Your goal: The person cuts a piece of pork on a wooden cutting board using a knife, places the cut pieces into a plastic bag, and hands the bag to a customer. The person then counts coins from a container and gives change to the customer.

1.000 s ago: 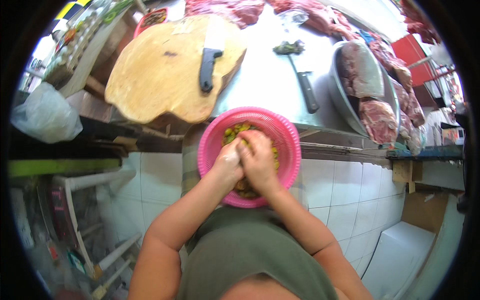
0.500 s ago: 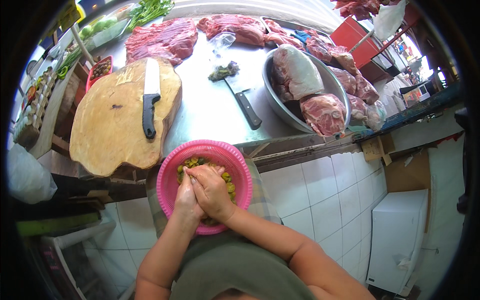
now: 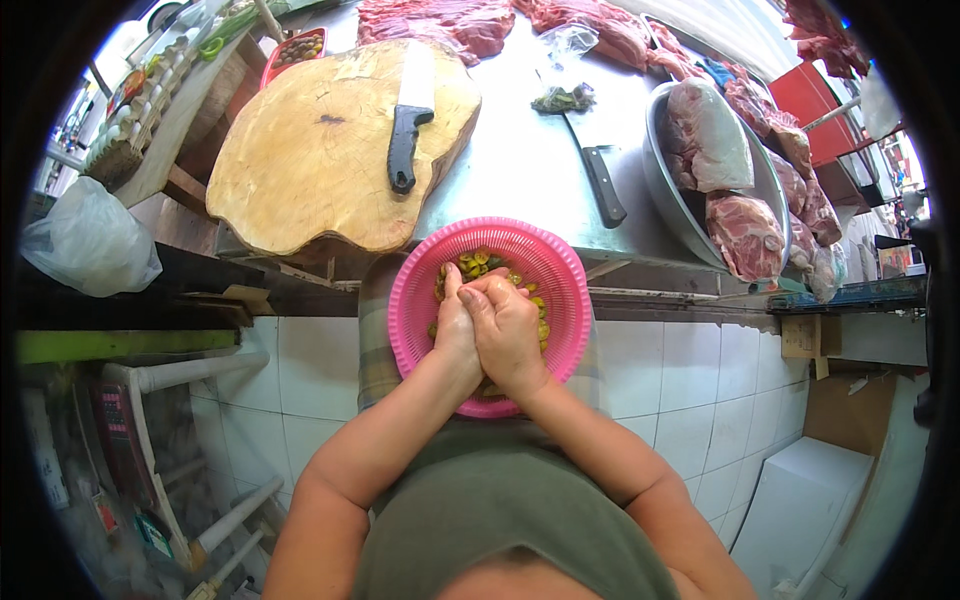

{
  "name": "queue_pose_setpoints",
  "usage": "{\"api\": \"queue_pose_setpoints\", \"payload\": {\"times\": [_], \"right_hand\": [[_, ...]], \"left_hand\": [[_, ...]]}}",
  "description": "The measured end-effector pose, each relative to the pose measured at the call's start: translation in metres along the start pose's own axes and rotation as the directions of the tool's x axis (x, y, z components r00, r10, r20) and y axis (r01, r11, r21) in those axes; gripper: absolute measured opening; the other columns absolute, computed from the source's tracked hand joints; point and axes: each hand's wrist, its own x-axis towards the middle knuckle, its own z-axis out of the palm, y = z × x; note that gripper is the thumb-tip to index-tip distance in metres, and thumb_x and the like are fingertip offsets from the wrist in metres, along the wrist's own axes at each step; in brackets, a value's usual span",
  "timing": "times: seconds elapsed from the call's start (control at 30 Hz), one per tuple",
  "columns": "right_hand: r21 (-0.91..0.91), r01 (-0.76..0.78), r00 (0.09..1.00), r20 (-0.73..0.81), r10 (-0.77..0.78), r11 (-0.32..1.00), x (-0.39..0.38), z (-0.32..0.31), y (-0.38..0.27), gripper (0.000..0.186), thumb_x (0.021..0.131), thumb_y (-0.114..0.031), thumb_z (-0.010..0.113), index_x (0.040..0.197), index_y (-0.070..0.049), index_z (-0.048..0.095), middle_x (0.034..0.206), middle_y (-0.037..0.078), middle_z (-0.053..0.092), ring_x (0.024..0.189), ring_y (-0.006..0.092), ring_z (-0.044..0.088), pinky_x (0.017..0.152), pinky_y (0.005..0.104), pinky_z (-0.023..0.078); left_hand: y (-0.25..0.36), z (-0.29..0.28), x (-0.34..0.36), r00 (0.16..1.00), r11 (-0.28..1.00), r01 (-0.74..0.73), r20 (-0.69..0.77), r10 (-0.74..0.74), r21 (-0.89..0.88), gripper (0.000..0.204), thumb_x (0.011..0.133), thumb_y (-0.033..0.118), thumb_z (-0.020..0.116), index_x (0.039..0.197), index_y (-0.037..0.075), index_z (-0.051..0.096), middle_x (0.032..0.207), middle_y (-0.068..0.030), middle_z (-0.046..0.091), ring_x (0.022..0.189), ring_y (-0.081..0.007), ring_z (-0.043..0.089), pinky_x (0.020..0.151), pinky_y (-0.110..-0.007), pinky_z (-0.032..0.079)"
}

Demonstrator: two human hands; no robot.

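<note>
Both hands are pressed together over the pink basket, which sits at the near edge of the steel table, against the person's body. The left hand and right hand are cupped closed, palm vs. palm, and seem to hold or rub something small between them; what exactly is inside I cannot tell, it is hidden by the fingers. Under and around the hands lie small green-yellow pieces, prob. olives or chopped fruit, spread on the basket bottom.

To do this rubbing step well, I judge the hands should stay low inside the rim, so pieces that slip out fall back in the basket and not on the floor. Pressure should be light, bc the pieces look soft. The basket overhangs the table edge a bit, so pushing down hard on the near side could tip it.

Further away, w/o contact to the hands: a round wooden chopping board with a cleaver on it, a second knife on the table, and a metal bowl with raw meat at the right.
</note>
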Motion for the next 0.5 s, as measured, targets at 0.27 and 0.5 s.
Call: {"api": "queue_pose_setpoints", "payload": {"times": [0.27,0.5], "right_hand": [[0.004,-0.154,0.984,0.086,0.153,0.988,0.012,0.003,0.015,0.023,0.092,-0.020,0.067,0.081,0.000,0.065,0.071,0.019,0.063,0.060,0.0298,0.060,0.055,0.0401,0.046],[0.076,0.021,0.997,0.073,-0.027,0.997,0.022,0.005,0.014,0.033,0.099,-0.017,0.057,0.074,0.004,0.059,0.063,0.013,0.053,0.056,0.0186,0.046,0.054,0.0377,0.039]], "left_hand": [[-0.020,-0.027,0.024,0.999,1.000,0.000,-0.035,-0.001,-0.015,0.047,0.104,0.050,0.036,0.111,0.008,0.055,0.107,-0.0085,0.062,0.098,-0.0198,0.061,0.088,-0.034,0.051],[-0.011,-0.003,0.006,0.991,0.986,-0.128,-0.037,0.125,-0.106,0.046,0.104,0.052,0.038,0.105,0.010,0.058,0.101,-0.0053,0.064,0.093,-0.0165,0.061,0.086,-0.033,0.051]]}}
